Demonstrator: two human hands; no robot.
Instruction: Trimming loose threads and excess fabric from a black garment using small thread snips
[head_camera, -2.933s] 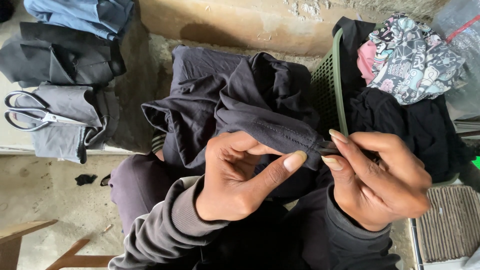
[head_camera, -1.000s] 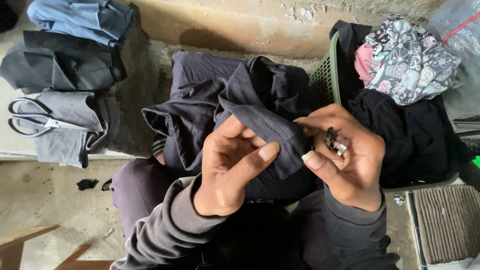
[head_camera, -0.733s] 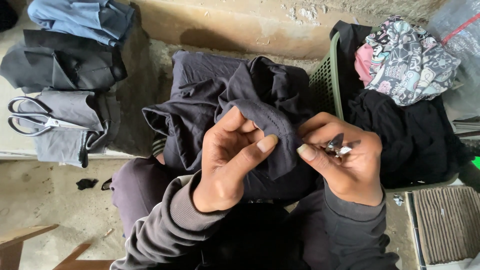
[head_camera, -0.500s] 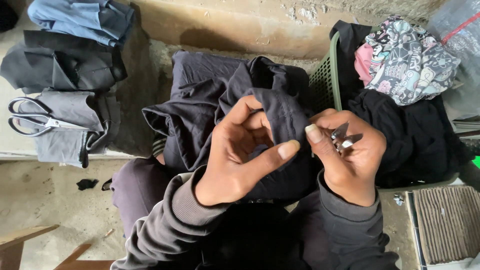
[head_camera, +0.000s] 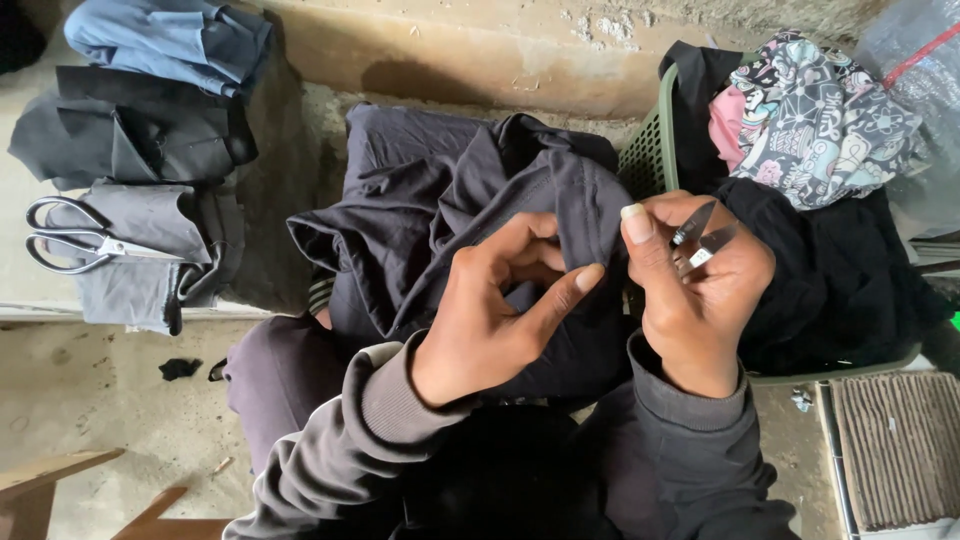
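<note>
The right hand (head_camera: 700, 300) is closed around a small pair of metal thread snips (head_camera: 700, 235), whose two pointed blades stick up and out past the knuckles, slightly parted; its thumb presses against a fold of the dark garment (head_camera: 440, 220). The left hand (head_camera: 490, 320) is half open, its fingers curled under the same fold and its thumb stretched out across the cloth toward the right thumb, so that the fabric is pinched between the two hands at the centre of the frame. Both arms wear dark grey sleeves with ribbed cuffs, coming up from the bottom edge.

The garment lies bunched across the person's lap, spreading up and to the left of the hands. Just right of the hands stands a green plastic basket (head_camera: 650, 150), heaped with black cloth and, at the upper right, a patterned fabric (head_camera: 820, 110) in pink, grey and pale blue. At the lower right lies a ribbed mat (head_camera: 900, 450). In the left of the frame a large pair of scissors (head_camera: 90, 245) rests on folded grey cloth (head_camera: 140, 260), with black and blue folded clothes stacked beyond it in the upper left corner.
</note>
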